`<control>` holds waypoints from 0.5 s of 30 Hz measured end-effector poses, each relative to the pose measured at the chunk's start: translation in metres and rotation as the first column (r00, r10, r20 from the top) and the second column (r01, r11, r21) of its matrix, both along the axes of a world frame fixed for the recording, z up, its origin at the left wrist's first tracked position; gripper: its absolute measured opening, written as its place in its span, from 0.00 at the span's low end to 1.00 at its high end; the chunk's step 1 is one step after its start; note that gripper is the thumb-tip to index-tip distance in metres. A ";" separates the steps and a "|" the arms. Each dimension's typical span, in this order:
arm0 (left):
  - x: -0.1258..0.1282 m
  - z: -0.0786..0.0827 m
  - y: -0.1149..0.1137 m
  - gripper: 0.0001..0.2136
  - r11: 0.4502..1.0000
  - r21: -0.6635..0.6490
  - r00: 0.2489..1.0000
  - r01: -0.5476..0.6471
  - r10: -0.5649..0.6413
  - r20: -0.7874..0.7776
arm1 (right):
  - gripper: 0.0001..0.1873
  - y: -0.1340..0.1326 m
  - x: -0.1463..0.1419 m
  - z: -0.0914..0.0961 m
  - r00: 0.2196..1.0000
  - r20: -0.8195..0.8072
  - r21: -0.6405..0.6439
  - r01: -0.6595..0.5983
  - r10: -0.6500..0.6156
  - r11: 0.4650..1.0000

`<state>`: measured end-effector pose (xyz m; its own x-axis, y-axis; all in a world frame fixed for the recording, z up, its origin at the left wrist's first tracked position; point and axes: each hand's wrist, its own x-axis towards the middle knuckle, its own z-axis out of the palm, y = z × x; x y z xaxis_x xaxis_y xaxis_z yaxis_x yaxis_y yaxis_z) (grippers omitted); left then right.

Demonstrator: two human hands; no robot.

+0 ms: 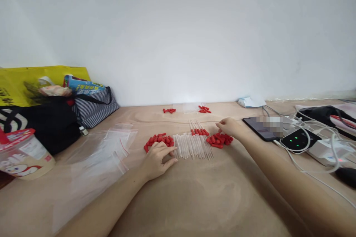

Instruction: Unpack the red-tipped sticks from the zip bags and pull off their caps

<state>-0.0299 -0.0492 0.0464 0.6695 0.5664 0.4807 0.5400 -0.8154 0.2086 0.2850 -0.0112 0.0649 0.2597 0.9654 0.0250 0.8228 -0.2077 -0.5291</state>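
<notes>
Side by side on the table lie many thin clear glass tubes (191, 147). My left hand (160, 160) rests at their left end, thumb and index finger apart, next to a pile of red rubber bulbs (155, 140) that it partly covers. Over the back of a second pile of red bulbs (219, 140) is my right hand (229, 126), its fingers stretched leftward and nothing visible in them. Just behind the tubes sits a row of droppers (199, 132), tubes fitted with red bulbs, their tips pointing at the wall.
Farther back are small groups of red bulbs (169, 110) and droppers (204, 109). Clear zip bags (102, 155) spread out at left, near a drink cup (26, 155) and a striped bag (96, 107). At right are a phone (258, 127), a charger (324, 150) and white cables.
</notes>
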 end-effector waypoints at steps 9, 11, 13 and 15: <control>-0.001 -0.003 0.000 0.10 0.993 0.089 0.994 -0.076 0.068 0.091 | 0.09 0.027 -0.038 0.001 0.997 0.073 -0.078 -0.012 0.018 0.997; -0.001 -0.004 0.001 0.09 0.990 0.110 0.993 -0.084 0.073 0.094 | 0.10 0.033 -0.045 -0.001 0.996 0.085 -0.088 -0.005 0.013 0.996; -0.001 -0.004 0.001 0.09 0.988 0.129 0.993 -0.087 0.075 0.093 | 0.10 0.038 -0.049 -0.002 0.996 0.093 -0.074 -0.008 0.015 0.997; -0.001 -0.004 0.001 0.08 0.987 0.138 0.993 -0.086 0.074 0.090 | 0.10 0.042 -0.051 -0.002 0.995 0.095 -0.034 -0.023 0.026 0.999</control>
